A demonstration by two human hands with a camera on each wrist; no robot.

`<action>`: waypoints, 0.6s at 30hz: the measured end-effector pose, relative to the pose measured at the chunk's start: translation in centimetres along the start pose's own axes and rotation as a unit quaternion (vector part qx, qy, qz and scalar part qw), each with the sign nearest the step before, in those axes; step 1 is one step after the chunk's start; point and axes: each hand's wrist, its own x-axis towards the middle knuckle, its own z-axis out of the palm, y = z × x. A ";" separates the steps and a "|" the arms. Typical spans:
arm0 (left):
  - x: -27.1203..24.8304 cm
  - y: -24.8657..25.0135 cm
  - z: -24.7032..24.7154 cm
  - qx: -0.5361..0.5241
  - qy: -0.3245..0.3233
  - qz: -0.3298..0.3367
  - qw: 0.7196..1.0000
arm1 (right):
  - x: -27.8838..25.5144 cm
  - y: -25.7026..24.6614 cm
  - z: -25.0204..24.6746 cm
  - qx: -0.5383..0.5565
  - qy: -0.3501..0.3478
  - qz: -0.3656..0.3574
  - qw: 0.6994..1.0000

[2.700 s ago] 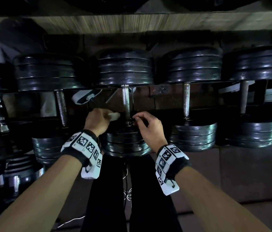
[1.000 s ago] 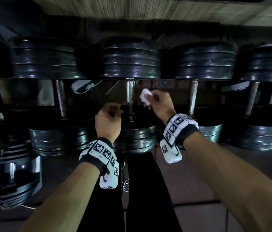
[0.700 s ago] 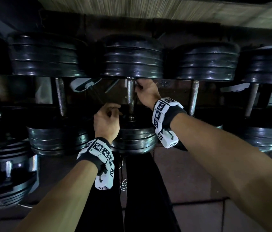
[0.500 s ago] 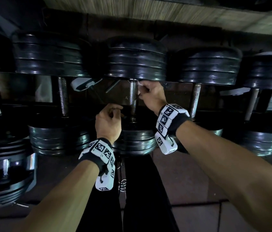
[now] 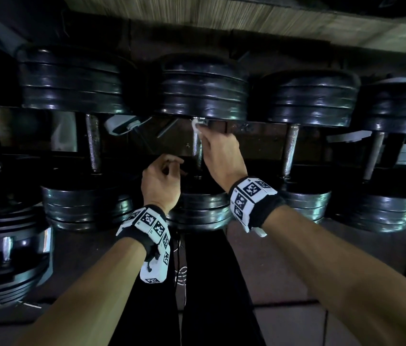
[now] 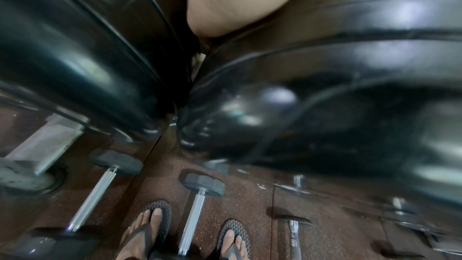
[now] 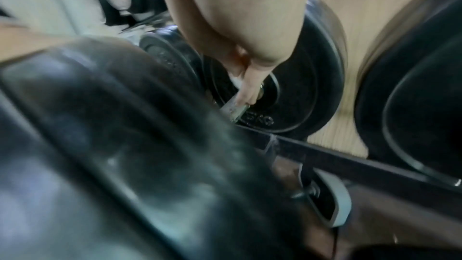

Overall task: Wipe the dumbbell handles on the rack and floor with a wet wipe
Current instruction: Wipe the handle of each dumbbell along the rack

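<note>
- The wet wipe (image 5: pixel 195 126) sat at the far end of the middle dumbbell handle (image 5: pixel 197 152) on the rack.
- Our right hand (image 5: pixel 221 156) pinched it against the bar.
- Our left hand (image 5: pixel 162 182) hung loosely curled nearby, holding nothing.

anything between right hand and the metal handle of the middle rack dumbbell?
Yes: the white wet wipe. The right hand pinches it against the top of the grey metal dumbbell handle, just below the black plates. This shows in the head view; the right wrist view is blurred.

White wet wipe (image 5: pixel 195 126) pressed on upper end of metal dumbbell handle (image 5: pixel 197 151) on rack
</note>
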 end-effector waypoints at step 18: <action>0.1 -0.5 0.1 -0.011 -0.006 0.006 1.000 | 3.3 2.8 0.9 0.290 0.003 0.209 0.934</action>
